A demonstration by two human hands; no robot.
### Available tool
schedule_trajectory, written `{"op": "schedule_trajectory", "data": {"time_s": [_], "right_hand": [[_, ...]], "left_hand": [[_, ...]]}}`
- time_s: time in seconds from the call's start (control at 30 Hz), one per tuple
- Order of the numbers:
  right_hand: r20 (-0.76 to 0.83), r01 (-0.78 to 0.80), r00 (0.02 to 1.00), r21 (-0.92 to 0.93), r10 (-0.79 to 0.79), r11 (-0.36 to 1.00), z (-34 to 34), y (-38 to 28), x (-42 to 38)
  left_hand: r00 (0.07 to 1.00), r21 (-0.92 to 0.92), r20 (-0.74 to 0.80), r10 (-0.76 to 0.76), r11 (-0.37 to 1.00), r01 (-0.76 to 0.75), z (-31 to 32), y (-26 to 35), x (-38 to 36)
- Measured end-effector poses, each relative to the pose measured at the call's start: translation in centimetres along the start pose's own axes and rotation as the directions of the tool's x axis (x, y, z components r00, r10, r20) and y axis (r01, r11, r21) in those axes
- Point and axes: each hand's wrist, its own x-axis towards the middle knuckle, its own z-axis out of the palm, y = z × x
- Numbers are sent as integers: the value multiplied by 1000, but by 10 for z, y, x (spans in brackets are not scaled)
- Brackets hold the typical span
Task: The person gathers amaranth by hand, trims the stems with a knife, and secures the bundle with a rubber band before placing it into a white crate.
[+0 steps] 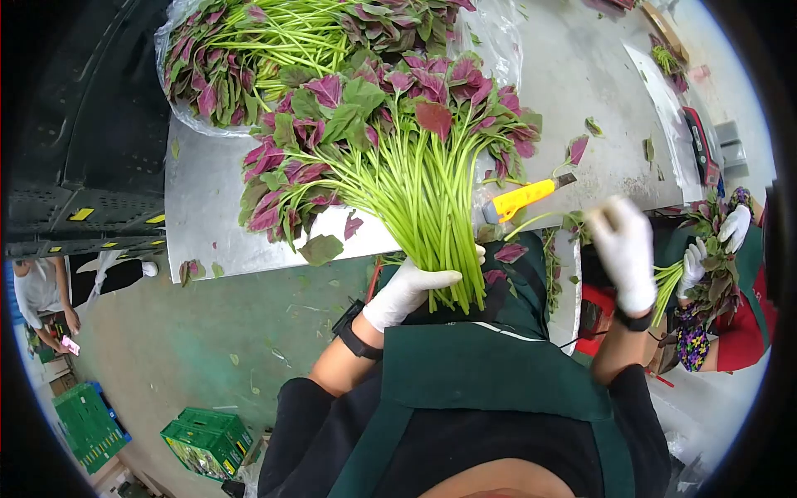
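Stems [432, 195] fill the clasping left hand [413, 290]; right hand [620, 249] curls, blurred.

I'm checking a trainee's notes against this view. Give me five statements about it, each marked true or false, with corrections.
1. The left hand grips the bunch by its stems. True.
2. The right hand holds the yellow tool. False: the yellow tool lies at the edge of the bench.
3. The co-worker's hands hold greens. True.
4. The person's two hands are ungloved. False: both wear white gloves.
5. No loose leaves lie on the bench. False: several loose leaves do.
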Motion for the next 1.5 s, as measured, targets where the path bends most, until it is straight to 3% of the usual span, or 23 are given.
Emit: {"op": "schedule_trajectory", "data": {"time_s": [0.07,0.13,0.17,0.27,0.37,0.47,0.5,0.63,0.67,0.73,0.77,0.83,0.93,1.03,1.13,1.17,1.27,1.3,1.33,1.37,1.4,1.47,1.5], "right_hand": [[228,94,958,327,-176,940,35,-34,-20],[350,126,886,450,-304,884,72,-59,-33],[338,238,858,407,-387,882,87,-67,-36],[201,343,863,438,-463,831,103,-75,-37],[191,530,796,239,-574,814,103,-80,-34],[230,541,794,159,-564,826,107,-83,-36],[216,533,792,210,-571,819,106,-82,-35],[525,526,590,326,-613,786,71,-81,2],[492,495,652,299,-577,816,63,-86,13],[269,523,750,321,-605,790,60,-101,37],[184,547,749,369,-636,751,63,-111,49],[12,624,727,406,-687,668,75,-130,72],[-123,643,763,243,-635,726,108,-154,103],[-23,593,800,181,-599,785,133,-164,121],[21,528,824,337,-567,780,130,-167,117],[-34,538,820,389,-572,748,124,-165,112],[-268,696,674,543,-688,470,114,-155,98],[-201,613,686,677,-699,408,111,-152,90],[42,419,729,761,-683,495,100,-148,80],[308,138,715,818,-627,559,90,-144,72],[551,-148,618,782,-561,605,84,-141,66],[472,123,629,725,-618,678,84,-127,55],[519,165,588,674,-621,720,79,-119,52]], "left_hand": [[1000,-6,-16,5,1000,-5,3,2,-1],[1000,-4,-24,17,1000,-17,4,3,-2],[999,12,-33,18,1000,-18,3,3,-2],[998,43,-49,26,999,-24,3,2,-4],[997,41,-70,27,999,-25,6,-1,-2],[987,0,-156,25,1000,-25,7,-8,-1],[994,-27,-110,-12,1000,9,3,-9,-3],[992,-72,-106,-60,996,53,5,-7,-3],[984,-68,-176,-25,998,14,11,-5,-2],[949,-52,-312,41,997,-60,22,-6,0],[968,-46,-251,27,998,-39,12,-13,1],[960,-23,-276,38,999,-46,15,-13,1],[952,3,-299,57,998,-58,17,-15,5],[951,10,-303,56,998,-55,17,-16,4],[951,12,-300,68,998,-67,17,-15,4],[952,15,-297,73,997,-72,17,-15,4],[956,22,-287,70,998,-66,16,-15,5],[957,25,-284,66,998,-62,16,-15,5],[956,11,-282,82,997,-82,16,-16,6],[955,0,-281,97,995,-101,16,-18,7],[954,-10,-279,113,993,-120,16,-18,7],[933,28,-321,161,987,-161,19,-15,7],[922,45,-341,182,983,-178,21,-14,6]]}}
